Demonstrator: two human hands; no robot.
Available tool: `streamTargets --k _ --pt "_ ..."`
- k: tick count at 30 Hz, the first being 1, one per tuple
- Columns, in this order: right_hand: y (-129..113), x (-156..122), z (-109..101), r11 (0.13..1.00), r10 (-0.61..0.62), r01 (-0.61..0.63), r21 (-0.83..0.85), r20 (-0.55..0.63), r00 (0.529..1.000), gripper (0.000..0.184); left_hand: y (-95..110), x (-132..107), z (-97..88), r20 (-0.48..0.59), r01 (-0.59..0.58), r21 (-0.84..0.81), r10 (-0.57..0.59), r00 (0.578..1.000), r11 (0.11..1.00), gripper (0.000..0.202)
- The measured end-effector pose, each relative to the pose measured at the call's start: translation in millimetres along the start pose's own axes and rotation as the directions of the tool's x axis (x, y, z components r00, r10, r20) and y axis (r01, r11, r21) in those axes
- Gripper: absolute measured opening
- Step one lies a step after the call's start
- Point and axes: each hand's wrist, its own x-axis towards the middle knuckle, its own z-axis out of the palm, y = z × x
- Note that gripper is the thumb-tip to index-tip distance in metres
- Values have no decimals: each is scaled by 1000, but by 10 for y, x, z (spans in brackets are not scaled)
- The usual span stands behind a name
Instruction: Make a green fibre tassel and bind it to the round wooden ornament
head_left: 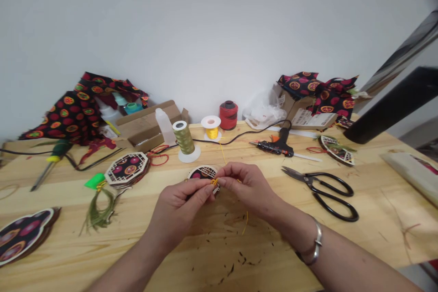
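Yellow cord (pixel 214 182) is pinched between the fingertips of both hands, bunched into a small loop or knot whose exact shape is too small to tell. My left hand (pixel 183 203) closes on it from the left, and my right hand (pixel 248 187) from the right, wearing a silver bracelet (pixel 318 242) at the wrist. One cord strand rises to the yellow spool (pixel 212 128); a loose end hangs below my right hand. Just behind the fingers lies a round patterned ornament (pixel 201 172) with a pale lattice, partly covered by my hands.
Scissors (pixel 313 182) lie right, below a glue gun (pixel 278 143). Olive thread (pixel 184 138) and red thread (pixel 228 115) stand behind. At left are an octagonal ornament (pixel 126 169), a green tassel (pixel 99 207) and a screwdriver (pixel 51 162). Dark scraps (pixel 232 269) dot the wooden table (pixel 137 219).
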Motion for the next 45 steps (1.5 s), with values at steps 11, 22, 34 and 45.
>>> streamTargets --k 11,22,34,45 --pt "-14 0 12 1000 8 -7 20 -36 999 5 22 23 -1 -13 76 -74 -77 997 994 16" --pt "11 -37 -26 917 -284 270 -293 -6 959 6 -24 10 9 0 19 -1 -19 1000 1000 14" --pt "12 -48 -20 911 -318 306 -275 4 948 8 4 6 26 21 -77 12 77 997 997 15" --pt "19 27 -32 960 126 -123 252 5 992 17 -30 14 -3 51 258 -315 -255 966 913 16"
